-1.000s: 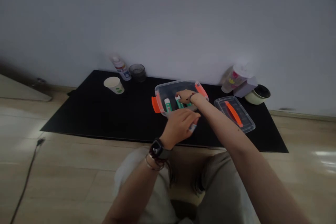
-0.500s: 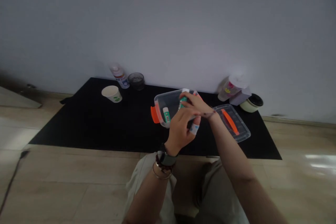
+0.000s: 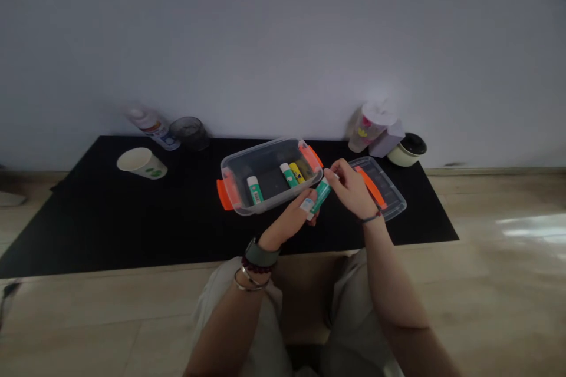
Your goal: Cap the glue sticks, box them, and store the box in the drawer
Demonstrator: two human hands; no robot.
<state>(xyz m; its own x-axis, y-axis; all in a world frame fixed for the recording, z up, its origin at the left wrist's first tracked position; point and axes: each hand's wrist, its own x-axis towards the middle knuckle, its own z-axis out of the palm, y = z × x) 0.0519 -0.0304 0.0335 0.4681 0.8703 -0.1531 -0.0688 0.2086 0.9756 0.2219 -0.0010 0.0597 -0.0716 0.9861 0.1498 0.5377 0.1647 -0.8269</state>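
Between my hands is a green and white glue stick (image 3: 322, 193), tilted, just in front of a clear box (image 3: 274, 201) with orange latches. My left hand (image 3: 292, 217) is wrapped round its lower body. My right hand (image 3: 351, 189) pinches its upper end, the fingertips partly hiding it. Inside the box lie one green and white stick (image 3: 255, 190) at the left, and another green stick (image 3: 289, 175) beside a yellow stick (image 3: 297, 173) at the right. The clear lid (image 3: 391, 191) with an orange handle lies beyond my right hand.
On the black table (image 3: 132, 218) stand a paper cup (image 3: 142, 164), a spray can (image 3: 154, 128) and a dark glass bowl (image 3: 190, 133) at the left. At the back right are a clear cup (image 3: 366, 128), a pale box (image 3: 387, 140) and a lidded pot (image 3: 407, 151).
The green stick has come out from over the box to its front right corner, now held in both hands. My hands have moved apart, uncovering the box, and the view has shifted.
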